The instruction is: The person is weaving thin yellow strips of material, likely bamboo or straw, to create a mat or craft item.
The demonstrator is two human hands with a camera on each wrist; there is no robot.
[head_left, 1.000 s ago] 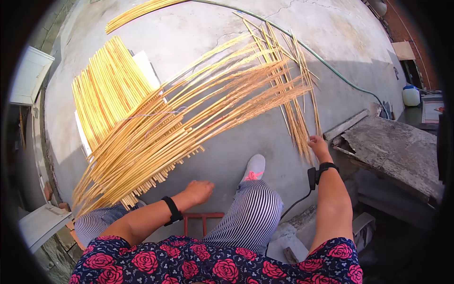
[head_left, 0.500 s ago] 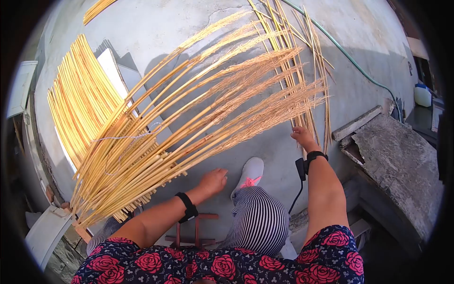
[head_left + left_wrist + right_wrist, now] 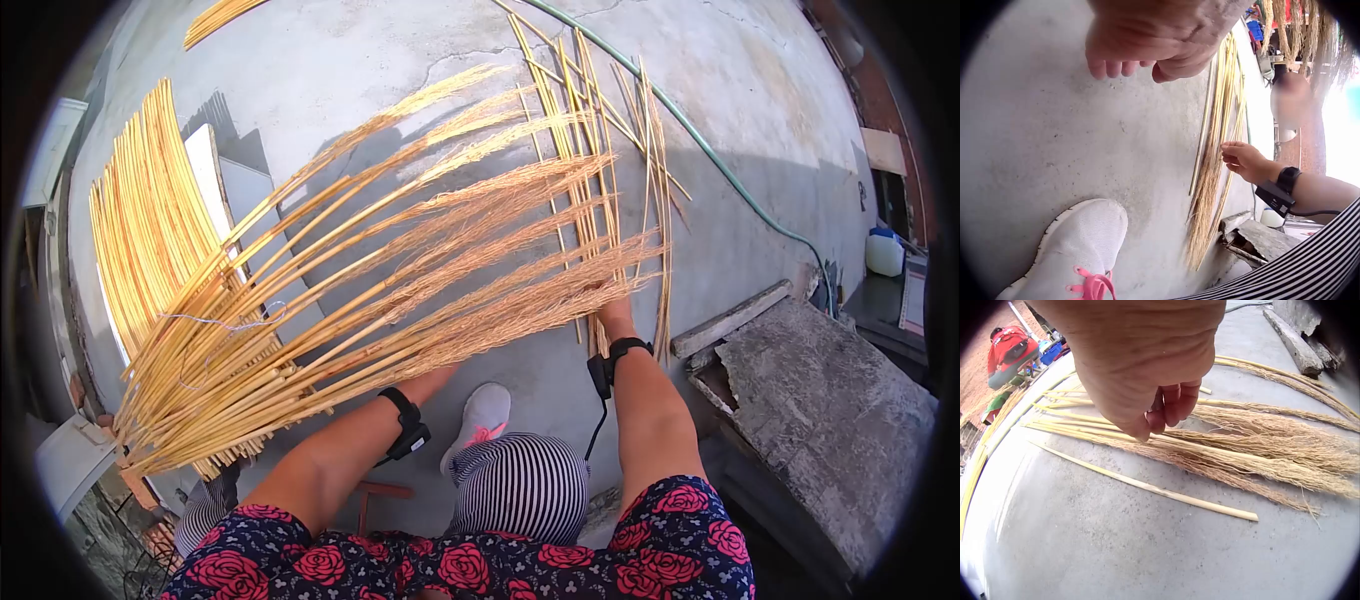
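Note:
A wide fan of yellow stalks [image 3: 340,268] with feathery heads spreads above my left leg, a thin pale cord [image 3: 225,323] across it. Beneath the fan my left hand is mostly hidden; in the left wrist view this hand [image 3: 1154,44] hangs over the floor with relaxed fingers, holding nothing. The fan's heads partly cover my right hand [image 3: 616,308]. Seen from the right wrist, the right hand [image 3: 1150,369] has its bent fingertips close together at loose plumed stalks [image 3: 1235,453] on the floor; whether they pinch one cannot be made out.
At left lies a layer of stalks [image 3: 150,200] beside a white board [image 3: 205,180]. A green hose [image 3: 715,150] curves behind the loose stalks. A broken slab [image 3: 820,400] stands at right. One stalk [image 3: 1191,500] lies apart. A person in red [image 3: 1013,350] crouches far off.
In the head view the fan has shifted left and down, and its heads now cover part of my right hand. My left hand has slipped from view under the stalks.

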